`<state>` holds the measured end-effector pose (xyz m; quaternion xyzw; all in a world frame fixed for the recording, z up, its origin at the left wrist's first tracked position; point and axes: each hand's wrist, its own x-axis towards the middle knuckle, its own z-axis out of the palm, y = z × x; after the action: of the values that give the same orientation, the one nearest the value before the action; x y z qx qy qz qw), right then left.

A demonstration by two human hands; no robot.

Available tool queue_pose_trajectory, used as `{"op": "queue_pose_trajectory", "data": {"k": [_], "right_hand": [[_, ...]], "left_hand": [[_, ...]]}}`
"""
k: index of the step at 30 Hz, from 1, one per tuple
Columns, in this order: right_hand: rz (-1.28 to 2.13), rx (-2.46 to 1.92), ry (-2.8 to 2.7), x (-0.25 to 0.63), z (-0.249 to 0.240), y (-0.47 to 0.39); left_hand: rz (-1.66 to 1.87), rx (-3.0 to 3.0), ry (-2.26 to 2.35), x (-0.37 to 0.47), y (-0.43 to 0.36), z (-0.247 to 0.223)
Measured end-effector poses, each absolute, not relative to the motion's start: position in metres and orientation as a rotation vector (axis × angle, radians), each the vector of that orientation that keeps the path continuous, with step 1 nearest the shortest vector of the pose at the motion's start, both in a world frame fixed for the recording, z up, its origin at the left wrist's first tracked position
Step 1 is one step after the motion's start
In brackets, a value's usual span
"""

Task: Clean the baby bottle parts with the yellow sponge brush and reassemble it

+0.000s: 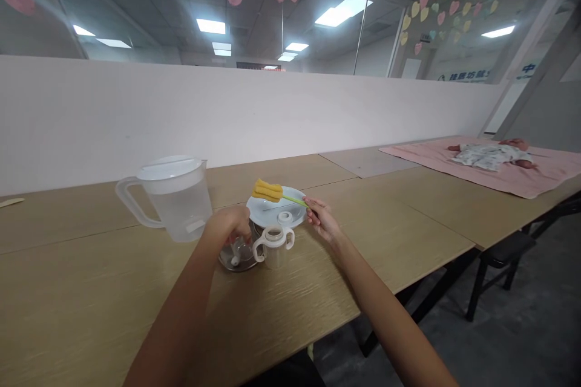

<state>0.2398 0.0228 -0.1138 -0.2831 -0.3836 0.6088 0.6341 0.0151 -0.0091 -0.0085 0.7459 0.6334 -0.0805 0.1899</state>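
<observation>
My right hand [320, 216] is closed around the green handle of a brush with a yellow sponge head [267, 190], held over a white plate [258, 214]. A small white ring-shaped part [285, 217] lies at the plate's near side. My left hand [233, 224] reaches down over a metal dish [238, 265], its fingers bent at a clear part with a white piece [236, 254]; whether it grips this is hard to see. Just right of the dish stands a clear bottle with two white handles [275, 248], its top uncovered.
A large clear pitcher with a white lid [179, 193] stands left of my left hand. At the far right, a baby doll [492, 156] lies on a pink cloth [422, 154]. A black stool [506, 251] stands beside the wooden table [385, 236].
</observation>
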Motion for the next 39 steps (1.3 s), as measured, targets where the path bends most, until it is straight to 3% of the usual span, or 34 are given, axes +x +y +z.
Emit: {"op": "queue_pose_trajectory", "data": {"k": [3, 9, 15, 19, 24, 31, 35, 39], "right_hand": [[1.366, -0.652, -0.883, 0.239, -0.112, 0.022], [1.082, -0.754, -0.782, 0.241, -0.109, 0.021], [0.875, -0.821, -0.560, 0.247, -0.114, 0.028], [0.877, -0.825, -0.474, 0.251, -0.116, 0.032], [0.900, -0.820, -0.443, 0.252, -0.115, 0.033], [0.949, -0.843, -0.402, 0.254, -0.113, 0.032], [1.002, -0.837, -0.438, 0.253, -0.111, 0.030], [1.077, -0.802, -0.631, 0.246, -0.112, 0.028]], "left_hand": [[-0.376, 1.974, 1.777, 0.012, -0.009, -0.007], [-0.334, 2.139, 1.812, 0.017, -0.018, 0.005], [0.009, 2.506, 1.776, 0.037, -0.014, 0.007], [0.411, 2.538, 1.352, 0.050, 0.009, -0.022], [0.174, 2.454, 1.231, 0.059, 0.027, -0.055], [0.311, 2.393, 1.393, 0.053, 0.033, -0.057], [0.628, 2.260, 1.423, 0.042, 0.038, -0.045], [1.066, 1.978, 1.157, 0.031, 0.026, -0.014]]}}
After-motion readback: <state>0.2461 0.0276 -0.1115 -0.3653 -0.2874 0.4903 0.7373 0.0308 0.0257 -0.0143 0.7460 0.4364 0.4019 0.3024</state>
